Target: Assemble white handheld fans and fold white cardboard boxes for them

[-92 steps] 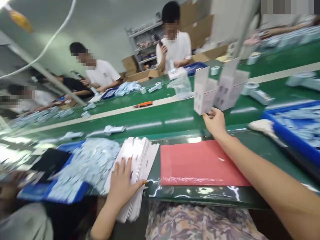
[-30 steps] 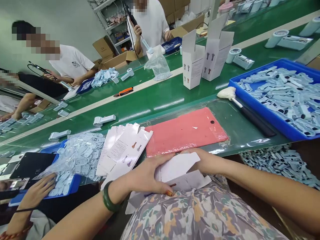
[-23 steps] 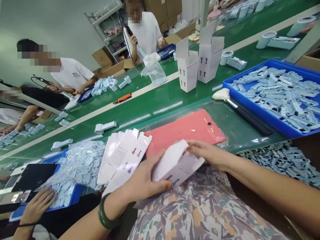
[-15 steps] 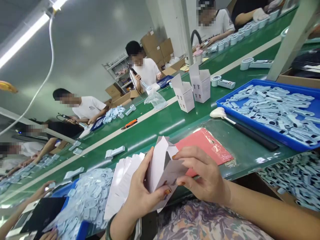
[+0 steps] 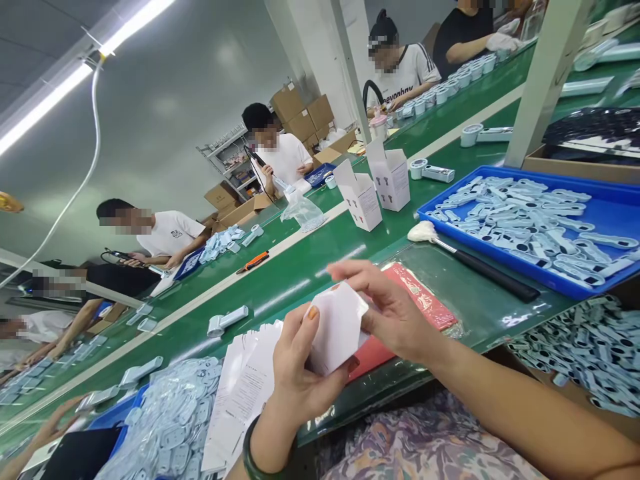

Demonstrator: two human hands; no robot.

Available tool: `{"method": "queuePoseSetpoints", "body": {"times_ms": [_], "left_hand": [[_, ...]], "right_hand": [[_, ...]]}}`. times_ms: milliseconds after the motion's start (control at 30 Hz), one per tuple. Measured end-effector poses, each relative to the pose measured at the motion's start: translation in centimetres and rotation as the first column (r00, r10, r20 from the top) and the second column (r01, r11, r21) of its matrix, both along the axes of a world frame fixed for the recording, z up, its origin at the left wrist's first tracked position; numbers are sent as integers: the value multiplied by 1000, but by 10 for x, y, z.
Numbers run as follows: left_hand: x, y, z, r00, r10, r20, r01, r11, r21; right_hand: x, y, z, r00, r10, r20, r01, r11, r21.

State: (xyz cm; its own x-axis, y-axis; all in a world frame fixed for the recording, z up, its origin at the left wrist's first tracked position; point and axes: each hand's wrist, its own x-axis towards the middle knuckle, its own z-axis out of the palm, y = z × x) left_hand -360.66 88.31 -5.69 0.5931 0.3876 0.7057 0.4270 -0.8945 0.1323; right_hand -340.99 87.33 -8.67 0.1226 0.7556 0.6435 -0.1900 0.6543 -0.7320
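Note:
Between both hands, over the near edge of the bench, is a small white cardboard box (image 5: 336, 327) with a closed face toward me. My left hand (image 5: 305, 367) wraps round its left side and underside, thumb and fingers pressed on the card. At the box's upper right edge, my right hand (image 5: 387, 307) grips the card with bent fingers; some fingertips are hidden behind it. A red packet (image 5: 425, 297) in clear wrap lies beneath and beyond my right hand. Left of my left hand is a stack of flat white printed cartons (image 5: 243, 387).
Two open white boxes (image 5: 364, 203) stand on the green conveyor belt (image 5: 300, 260). Right lie a black-handled tool (image 5: 490, 270) with a white-wrapped head and a blue tray (image 5: 607, 207) of light-blue parts. A bag of pale-blue pieces (image 5: 175, 413) sits left. Co-workers sit across the belt.
The box has turned in my hands, and its open flaps no longer show; a smooth face points toward me. My right hand has moved up onto its top edge. The camera view has shifted slightly.

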Motion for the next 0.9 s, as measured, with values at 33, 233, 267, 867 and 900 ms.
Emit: {"method": "queuePoseSetpoints", "body": {"times_ms": [33,233,267,867,900], "left_hand": [[1,2,-2,1000,-20,16,20,1000,-2],[9,11,5,997,-50,-65,50,999,-1],[11,13,9,998,-50,-44,51,999,18],[36,5,-15,532,314,786,709,342,-616],[37,6,-18,528,311,790,711,347,-612]], "right_hand": [[-2,0,-1,999,24,-47,-24,1000,-1],[-20,-6,12,998,-63,23,65,990,-127],[-20,-6,17,998,-54,22,56,992,-115],[16,10,-17,762,-335,553,135,919,371],[17,10,-17,755,-339,561,141,920,367]]}}
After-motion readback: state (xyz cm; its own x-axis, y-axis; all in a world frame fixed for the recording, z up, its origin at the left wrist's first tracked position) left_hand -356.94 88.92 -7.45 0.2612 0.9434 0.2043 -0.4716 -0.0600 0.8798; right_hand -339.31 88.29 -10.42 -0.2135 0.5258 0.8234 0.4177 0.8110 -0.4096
